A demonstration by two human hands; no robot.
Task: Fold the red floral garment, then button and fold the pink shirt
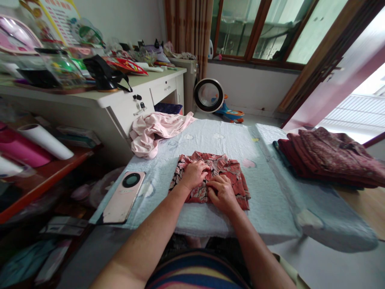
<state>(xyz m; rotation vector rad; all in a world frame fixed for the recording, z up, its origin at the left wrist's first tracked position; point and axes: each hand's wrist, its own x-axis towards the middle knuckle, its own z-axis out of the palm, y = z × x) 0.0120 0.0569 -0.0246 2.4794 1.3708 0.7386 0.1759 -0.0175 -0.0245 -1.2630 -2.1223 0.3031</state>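
Observation:
A folded red floral shirt [237, 182] with black and white patches lies on the cloth-covered table in front of me. My left hand [195, 175] rests on its middle from the left, its bent fingers closed on the fabric. Just to the right and a little nearer, my right hand [223, 191] has its curled fingers and thumb on the same shirt. The two sets of fingertips almost meet along the centre line. Part of the shirt is hidden under both hands.
A phone [123, 200] lies at the table's left front. Crumpled pink clothing [153, 130] sits at the back left corner. On the right rises a stack of folded dark red clothes [327, 154]. The pale blue cloth [267, 200] covers the table. A cluttered desk [144, 84] stands beyond, left.

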